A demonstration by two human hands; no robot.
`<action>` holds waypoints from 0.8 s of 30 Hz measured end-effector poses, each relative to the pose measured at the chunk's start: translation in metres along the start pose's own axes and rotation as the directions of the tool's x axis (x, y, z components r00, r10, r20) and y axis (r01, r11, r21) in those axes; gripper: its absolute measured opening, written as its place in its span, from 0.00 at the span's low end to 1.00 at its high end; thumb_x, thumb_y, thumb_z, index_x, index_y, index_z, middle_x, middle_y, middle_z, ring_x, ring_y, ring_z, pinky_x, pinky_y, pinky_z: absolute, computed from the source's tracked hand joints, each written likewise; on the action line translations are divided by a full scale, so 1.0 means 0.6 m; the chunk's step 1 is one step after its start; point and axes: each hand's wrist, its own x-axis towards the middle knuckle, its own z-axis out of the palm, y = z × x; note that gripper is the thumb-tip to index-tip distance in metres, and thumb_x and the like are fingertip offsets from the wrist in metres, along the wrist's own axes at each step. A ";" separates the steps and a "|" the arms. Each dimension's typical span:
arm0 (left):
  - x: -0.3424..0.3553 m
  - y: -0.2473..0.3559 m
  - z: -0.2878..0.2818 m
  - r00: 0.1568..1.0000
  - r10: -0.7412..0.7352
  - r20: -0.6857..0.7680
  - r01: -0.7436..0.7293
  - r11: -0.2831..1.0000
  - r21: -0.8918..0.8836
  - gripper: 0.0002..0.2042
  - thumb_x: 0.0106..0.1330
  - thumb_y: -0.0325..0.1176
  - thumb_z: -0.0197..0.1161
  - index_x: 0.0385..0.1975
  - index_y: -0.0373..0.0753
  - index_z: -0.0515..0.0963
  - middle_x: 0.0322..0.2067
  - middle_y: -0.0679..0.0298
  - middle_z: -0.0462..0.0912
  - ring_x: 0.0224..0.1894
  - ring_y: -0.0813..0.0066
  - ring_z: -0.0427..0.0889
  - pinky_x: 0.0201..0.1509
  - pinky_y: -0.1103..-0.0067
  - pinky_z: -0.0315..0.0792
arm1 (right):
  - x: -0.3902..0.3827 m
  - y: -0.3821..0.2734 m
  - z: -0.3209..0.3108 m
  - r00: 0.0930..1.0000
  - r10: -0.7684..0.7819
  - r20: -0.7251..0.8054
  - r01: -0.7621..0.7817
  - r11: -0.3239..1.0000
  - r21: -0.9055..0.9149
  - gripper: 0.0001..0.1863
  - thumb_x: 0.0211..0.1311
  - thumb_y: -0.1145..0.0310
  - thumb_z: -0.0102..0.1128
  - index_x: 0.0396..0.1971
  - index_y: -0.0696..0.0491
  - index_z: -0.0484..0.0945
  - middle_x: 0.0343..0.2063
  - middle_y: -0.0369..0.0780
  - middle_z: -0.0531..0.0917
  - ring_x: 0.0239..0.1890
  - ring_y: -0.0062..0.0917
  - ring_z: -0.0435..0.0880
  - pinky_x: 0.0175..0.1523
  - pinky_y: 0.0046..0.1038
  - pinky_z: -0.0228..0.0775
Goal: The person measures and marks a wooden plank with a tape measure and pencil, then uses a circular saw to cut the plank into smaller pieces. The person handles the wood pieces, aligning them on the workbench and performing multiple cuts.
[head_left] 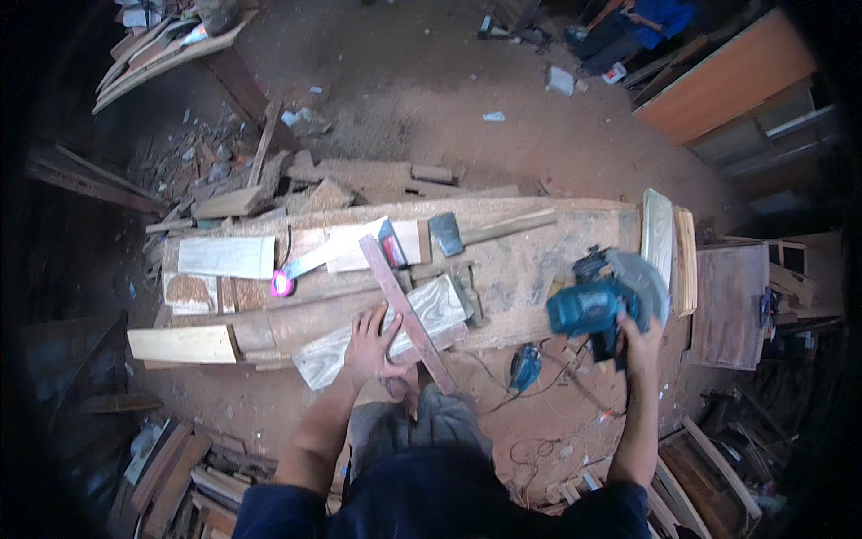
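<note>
My left hand (372,343) lies on a grey-grained wooden board (323,359) at the front edge of the workbench, fingers spread. Its fingers and thumb touch a narrow reddish wooden strip (409,314) that crosses the board at an angle. On the right, my right hand (641,336) is closed around the handle of a teal circular saw (579,308), whose grey guard faces right. The saw is over the right part of the bench; whether it touches the top I cannot tell. A pink tape measure (282,284) lies left of the strip.
The bench (516,260) also carries a dark-headed tool with a wooden handle (512,225), a pale plank (184,345) and upright boards (657,232) at its right end. Below it are another teal power tool (525,367) and loose cords (539,446). A person (642,27) sits far right.
</note>
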 end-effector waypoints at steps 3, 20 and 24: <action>-0.002 0.015 0.008 1.000 -0.022 -0.008 0.022 0.999 -0.033 0.59 0.40 0.68 0.74 0.76 0.46 0.65 0.73 0.41 0.60 0.75 0.37 0.57 0.77 0.43 0.49 | -0.111 -0.013 0.001 0.999 0.034 0.020 -0.037 0.982 0.184 0.12 0.60 0.68 0.70 0.40 0.59 0.82 0.21 0.36 0.80 0.17 0.19 0.77 0.24 0.24 0.66; -0.005 0.005 0.001 0.999 0.013 -0.031 -0.012 0.999 0.037 0.64 0.37 0.67 0.77 0.77 0.41 0.60 0.74 0.44 0.59 0.75 0.42 0.58 0.79 0.44 0.48 | -0.249 0.139 0.132 0.895 0.080 0.439 -0.304 0.829 0.470 0.22 0.46 0.79 0.59 0.46 0.64 0.79 0.24 0.40 0.79 0.22 0.27 0.78 0.30 0.29 0.72; -0.003 0.013 0.000 1.000 -0.008 -0.005 0.008 0.999 0.054 0.65 0.36 0.68 0.77 0.78 0.42 0.59 0.74 0.44 0.58 0.76 0.41 0.57 0.79 0.45 0.48 | -0.228 0.162 0.139 0.846 0.112 0.522 -0.425 0.733 0.531 0.23 0.49 0.79 0.61 0.49 0.65 0.79 0.26 0.39 0.80 0.24 0.26 0.80 0.33 0.29 0.74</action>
